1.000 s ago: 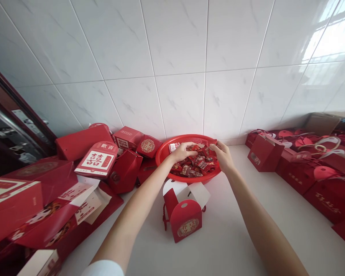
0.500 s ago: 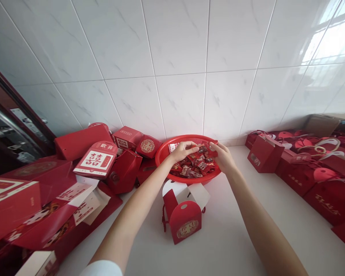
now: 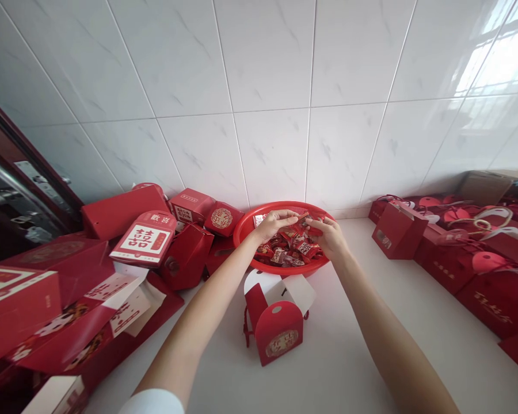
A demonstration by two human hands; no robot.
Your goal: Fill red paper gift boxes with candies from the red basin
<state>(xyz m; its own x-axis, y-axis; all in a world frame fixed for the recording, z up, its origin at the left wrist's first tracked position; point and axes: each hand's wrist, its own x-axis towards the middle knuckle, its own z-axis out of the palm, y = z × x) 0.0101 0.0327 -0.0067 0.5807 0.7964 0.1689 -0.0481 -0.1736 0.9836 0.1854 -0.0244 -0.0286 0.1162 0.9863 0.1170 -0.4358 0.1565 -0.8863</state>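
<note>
Both my hands are over a red plastic basket [image 3: 238,237] filled with small wrapped candies [image 3: 290,256]. My left hand [image 3: 273,225] is closed in a pinch, a reddish wrapped candy [image 3: 303,218] at its fingertips. Opposite it, my right hand [image 3: 333,237] has its fingers curled around red wrapped candy [image 3: 314,232], partly hidden by the fingers. The fingertips of the two hands are close together. In front of the basket stands a red gift box [image 3: 280,336] with a gold emblem, its top flaps spread and a dark red cord at its sides.
Red gift boxes [image 3: 144,238] are heaped on the left, some printed with white panels. On the right, several red boxes [image 3: 399,233] with cords stand in rows. A tiled wall [image 3: 271,155] rises behind the white tabletop [image 3: 341,345].
My right hand has moved left and inward over the basket, bringing its fingertips near those of my left hand. My left hand has barely shifted. The open box has stayed put.
</note>
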